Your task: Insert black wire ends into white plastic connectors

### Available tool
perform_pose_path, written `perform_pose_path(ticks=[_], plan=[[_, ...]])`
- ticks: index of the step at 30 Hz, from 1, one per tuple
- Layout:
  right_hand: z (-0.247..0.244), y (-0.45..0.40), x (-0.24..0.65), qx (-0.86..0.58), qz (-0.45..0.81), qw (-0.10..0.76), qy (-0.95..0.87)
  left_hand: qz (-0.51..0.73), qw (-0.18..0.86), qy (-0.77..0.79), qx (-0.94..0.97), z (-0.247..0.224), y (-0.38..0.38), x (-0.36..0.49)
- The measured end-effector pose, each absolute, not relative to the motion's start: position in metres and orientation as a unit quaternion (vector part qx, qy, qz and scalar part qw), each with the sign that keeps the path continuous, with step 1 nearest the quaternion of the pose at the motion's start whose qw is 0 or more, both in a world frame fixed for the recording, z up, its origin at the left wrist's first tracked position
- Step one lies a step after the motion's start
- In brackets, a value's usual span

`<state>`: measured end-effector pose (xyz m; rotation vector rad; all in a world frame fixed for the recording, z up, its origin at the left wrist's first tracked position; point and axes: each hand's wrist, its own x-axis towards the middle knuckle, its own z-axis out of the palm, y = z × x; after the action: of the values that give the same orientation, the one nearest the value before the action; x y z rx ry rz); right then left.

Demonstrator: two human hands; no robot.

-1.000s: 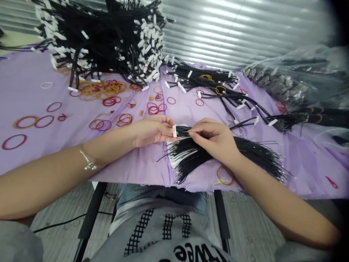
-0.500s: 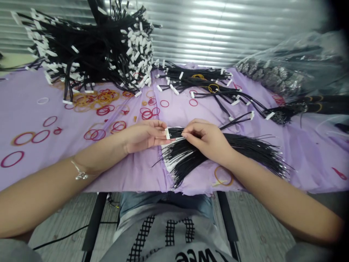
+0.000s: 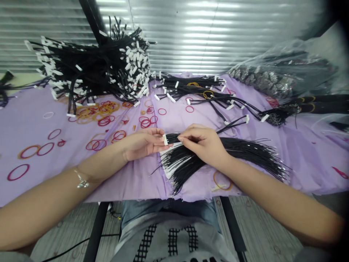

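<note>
My left hand point(image 3: 145, 143) pinches a small white connector housing point(image 3: 165, 139) between thumb and fingers. Black wires point(image 3: 172, 138) run from the housing's right side to my right hand point(image 3: 201, 141). The fingertips of that hand are closed on a wire near the housing; which one is too small to tell. Under the right hand lies a thick fanned bundle of black wires point(image 3: 185, 163) with bare metal tips, partly on a white sheet point(image 3: 169, 165). The right hand hides the bundle's middle.
A large heap of black cables with white connectors point(image 3: 89, 69) stands at the back left. More finished cables point(image 3: 191, 85) lie behind my hands. Red and yellow rubber bands point(image 3: 106, 109) are scattered on the purple cloth point(image 3: 68, 145). A clear plastic bag point(image 3: 283, 69) sits at the back right.
The camera view has tilted slightly, so the whole scene sits lower in the picture. Both hands keep their grips close to the connector housing, with little visible movement between them.
</note>
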<state>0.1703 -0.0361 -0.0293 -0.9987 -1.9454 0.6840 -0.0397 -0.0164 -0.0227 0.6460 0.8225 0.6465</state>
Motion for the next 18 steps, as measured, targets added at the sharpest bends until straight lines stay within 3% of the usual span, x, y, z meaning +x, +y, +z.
perform_pose_path(ticks=[18], plan=[[-0.0363, -0.0302, 0.1716, -0.364, 0.235, 0.37, -0.822, 0.316, 0.796, 0.392, 0.335, -0.0235, -0.0189, -0.038]])
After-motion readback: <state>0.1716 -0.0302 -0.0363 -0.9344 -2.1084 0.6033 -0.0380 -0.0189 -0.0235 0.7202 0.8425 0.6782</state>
